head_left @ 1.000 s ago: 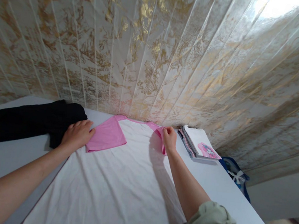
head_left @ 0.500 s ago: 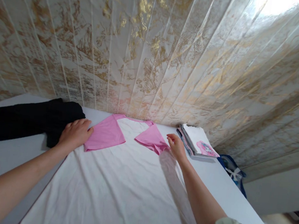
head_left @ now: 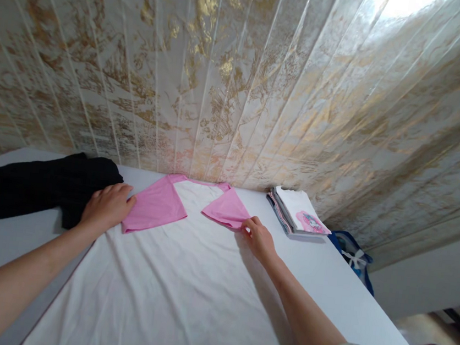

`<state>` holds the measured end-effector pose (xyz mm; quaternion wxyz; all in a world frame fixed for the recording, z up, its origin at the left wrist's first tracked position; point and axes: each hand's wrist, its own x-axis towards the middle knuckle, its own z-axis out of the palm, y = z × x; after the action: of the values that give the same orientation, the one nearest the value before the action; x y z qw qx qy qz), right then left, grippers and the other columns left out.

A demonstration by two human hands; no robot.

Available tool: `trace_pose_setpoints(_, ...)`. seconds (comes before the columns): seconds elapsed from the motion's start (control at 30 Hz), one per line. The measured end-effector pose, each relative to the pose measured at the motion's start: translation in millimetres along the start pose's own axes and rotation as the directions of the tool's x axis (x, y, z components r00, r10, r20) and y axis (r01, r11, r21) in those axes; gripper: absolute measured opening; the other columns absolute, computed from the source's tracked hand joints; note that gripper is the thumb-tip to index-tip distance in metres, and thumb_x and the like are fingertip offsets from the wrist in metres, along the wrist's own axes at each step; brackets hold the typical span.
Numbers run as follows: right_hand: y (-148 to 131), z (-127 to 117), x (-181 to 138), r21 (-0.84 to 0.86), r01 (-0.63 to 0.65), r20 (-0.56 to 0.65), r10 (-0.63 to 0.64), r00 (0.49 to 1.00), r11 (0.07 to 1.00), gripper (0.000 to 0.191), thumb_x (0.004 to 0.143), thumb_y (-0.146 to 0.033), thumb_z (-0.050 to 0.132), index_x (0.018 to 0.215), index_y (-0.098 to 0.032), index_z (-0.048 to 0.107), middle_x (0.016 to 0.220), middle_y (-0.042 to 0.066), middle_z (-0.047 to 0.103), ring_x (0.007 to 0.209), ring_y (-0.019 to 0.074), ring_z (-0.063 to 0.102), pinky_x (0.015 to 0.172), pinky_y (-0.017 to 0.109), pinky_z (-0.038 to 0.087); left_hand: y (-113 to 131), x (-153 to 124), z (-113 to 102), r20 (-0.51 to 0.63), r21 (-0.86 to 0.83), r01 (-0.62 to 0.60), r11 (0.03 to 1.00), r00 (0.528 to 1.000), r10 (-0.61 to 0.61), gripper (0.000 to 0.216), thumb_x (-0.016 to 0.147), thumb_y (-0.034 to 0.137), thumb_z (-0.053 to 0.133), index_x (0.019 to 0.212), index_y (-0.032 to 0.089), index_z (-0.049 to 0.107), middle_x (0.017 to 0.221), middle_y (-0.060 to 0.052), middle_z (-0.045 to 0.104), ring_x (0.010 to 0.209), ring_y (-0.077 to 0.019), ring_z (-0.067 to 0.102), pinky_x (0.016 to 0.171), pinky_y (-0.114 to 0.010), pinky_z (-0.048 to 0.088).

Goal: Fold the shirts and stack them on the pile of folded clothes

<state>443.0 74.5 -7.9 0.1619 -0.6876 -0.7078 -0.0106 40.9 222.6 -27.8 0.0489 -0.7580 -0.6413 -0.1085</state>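
A white T-shirt (head_left: 176, 277) with pink sleeves lies spread on the white table, its collar end toward the wall. Both sleeves are folded inward over the front. My left hand (head_left: 106, 205) rests flat between the black garment (head_left: 46, 182) and the left pink sleeve (head_left: 155, 206), its thumb at the sleeve's outer edge. At the outer corner of the right pink sleeve (head_left: 228, 210), the thumb and fingers of my right hand (head_left: 259, 239) are pinched together on the cloth.
Folded clothes (head_left: 302, 213) are stacked at the back right, a white one with a pink print on top. Beyond the table's right edge sits a blue bag (head_left: 351, 258). A patterned, shiny wall covering (head_left: 207, 81) rises behind the table (head_left: 347, 313).
My right hand has moved in and down onto the right sleeve's corner, and that sleeve's lower edge now lies smoother. The left hand stays beside the left sleeve. The view has shifted slightly.
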Motion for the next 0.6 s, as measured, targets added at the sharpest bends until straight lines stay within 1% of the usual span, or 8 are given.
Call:
trace_pose_setpoints(0.07,5,-10,-2,0.035,0.027,0.056,-0.029,0.998,0.999,0.015,0.088,-0.018,0.052,0.092,-0.023,0.066,0.100,0.001,0.060,0.074,0.0101,0.059,0.068,0.021,0.039,0,0,0,0.006,0.002,-0.001,1.000,1.000,0.001,0.047,0.094,0.036,0.032,0.129,0.011,0.052,0.137,-0.016,0.052,0.124,-0.0318,0.048,0.099,-0.045,0.038)
trace_pose_setpoints(0.13,15,-21,-4,0.052,0.013,0.088,-0.017,0.996,0.999,0.015,0.090,-0.023,0.052,0.091,-0.024,0.067,0.100,0.000,0.060,0.073,0.0098,0.060,0.068,0.021,0.039,0,1,-1,0.008,0.010,-0.011,1.000,1.000,0.011,0.047,0.095,0.036,0.031,0.129,0.011,0.052,0.136,-0.017,0.053,0.123,-0.0318,0.049,0.099,-0.045,0.039)
trace_pose_setpoints(0.23,32,-28,-3,-0.009,-0.148,-0.001,0.148,0.989,0.989,0.017,0.092,-0.027,0.051,0.100,-0.023,0.066,0.103,0.003,0.060,0.078,0.0116,0.061,0.068,0.023,0.039,0,1,-1,0.008,0.027,-0.020,0.999,1.000,0.020,0.047,0.095,0.037,0.031,0.128,0.011,0.052,0.135,-0.017,0.054,0.122,-0.0318,0.050,0.098,-0.044,0.039)
trace_pose_setpoints(0.3,40,-25,2,-0.060,-0.231,-0.018,0.230,0.973,0.971,0.022,0.089,-0.025,0.055,0.110,-0.022,0.062,0.109,0.005,0.059,0.084,0.0135,0.061,0.068,0.023,0.039,-1,1,0,0.006,0.032,-0.019,0.999,1.000,0.019,0.048,0.095,0.037,0.030,0.128,0.011,0.051,0.134,-0.016,0.054,0.121,-0.0319,0.050,0.098,-0.044,0.039)
trace_pose_setpoints(0.37,41,-17,9,-0.100,-0.255,0.023,0.258,0.966,0.962,0.028,0.087,-0.025,0.058,0.115,-0.022,0.058,0.112,0.006,0.059,0.089,0.0156,0.061,0.068,0.024,0.039,-1,1,0,0.002,0.028,-0.017,0.999,1.000,0.017,0.048,0.095,0.037,0.030,0.128,0.011,0.052,0.134,-0.016,0.054,0.121,-0.0321,0.050,0.098,-0.045,0.039)
trace_pose_setpoints(0.47,33,-2,17,-0.152,-0.269,0.022,0.275,0.961,0.951,0.021,0.089,-0.025,0.053,0.108,-0.022,0.059,0.107,0.006,0.060,0.091,0.0174,0.060,0.065,0.025,0.037,0,0,0,0.003,0.011,-0.014,1.000,1.000,0.014,0.048,0.094,0.037,0.030,0.129,0.011,0.051,0.136,-0.017,0.052,0.121,-0.0324,0.049,0.098,-0.045,0.039)
trace_pose_setpoints(0.53,28,5,21,-0.192,-0.297,-0.022,0.299,0.954,0.935,0.017,0.091,-0.024,0.047,0.101,-0.022,0.060,0.102,0.006,0.061,0.090,0.0178,0.060,0.063,0.025,0.036,0,0,-1,0.009,-0.001,-0.009,1.000,1.000,0.009,0.049,0.094,0.037,0.030,0.129,0.011,0.051,0.137,-0.017,0.052,0.123,-0.0327,0.049,0.098,-0.046,0.038)
trace_pose_setpoints(0.6,29,7,22,-0.231,-0.361,-0.070,0.355,0.932,0.903,0.020,0.093,-0.024,0.041,0.099,-0.020,0.060,0.101,0.007,0.062,0.089,0.0186,0.060,0.062,0.026,0.035,0,0,-1,0.011,-0.004,0.000,1.000,1.000,0.000,0.048,0.094,0.037,0.030,0.129,0.011,0.051,0.137,-0.017,0.052,0.123,-0.0325,0.048,0.099,-0.046,0.038)
